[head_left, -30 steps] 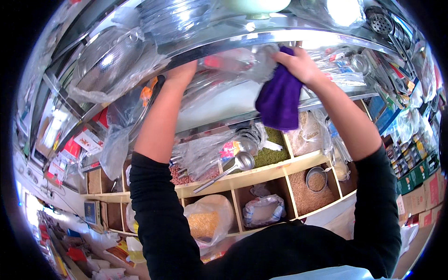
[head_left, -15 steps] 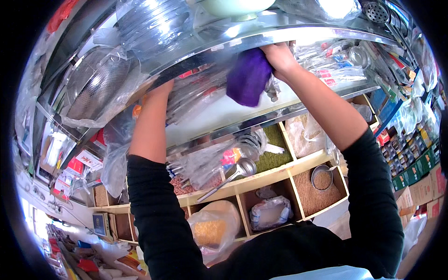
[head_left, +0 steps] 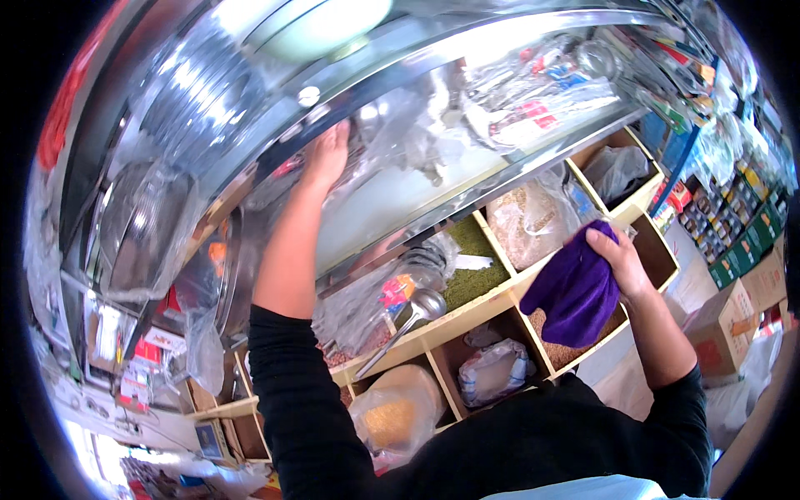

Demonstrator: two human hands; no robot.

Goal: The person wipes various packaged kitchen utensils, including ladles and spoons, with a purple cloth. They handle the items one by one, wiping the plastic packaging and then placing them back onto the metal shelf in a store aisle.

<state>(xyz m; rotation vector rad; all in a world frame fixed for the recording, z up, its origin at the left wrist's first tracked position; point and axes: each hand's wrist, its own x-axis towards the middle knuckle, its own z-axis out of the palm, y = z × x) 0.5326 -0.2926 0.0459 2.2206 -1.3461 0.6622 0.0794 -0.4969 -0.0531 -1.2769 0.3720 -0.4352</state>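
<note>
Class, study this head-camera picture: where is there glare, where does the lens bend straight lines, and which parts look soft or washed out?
Head view: strong glare streaks the large shiny steel tray that the left hand touches, washing out its top; the straight wooden bin dividers bow toward the rim from fisheye distortion; the edges fade into a black circular border; the purple cloth in the right hand is fairly sharp.

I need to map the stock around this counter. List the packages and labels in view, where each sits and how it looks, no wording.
Brown cardboard box: far right, beside the right hand holding the purple cloth.
Green cartons: stacked at the right edge.
Clear plastic bag of yellow grain: lower wooden compartment.
Red-and-white labelled clear packets: under the glass counter top, right of the left hand.
</note>
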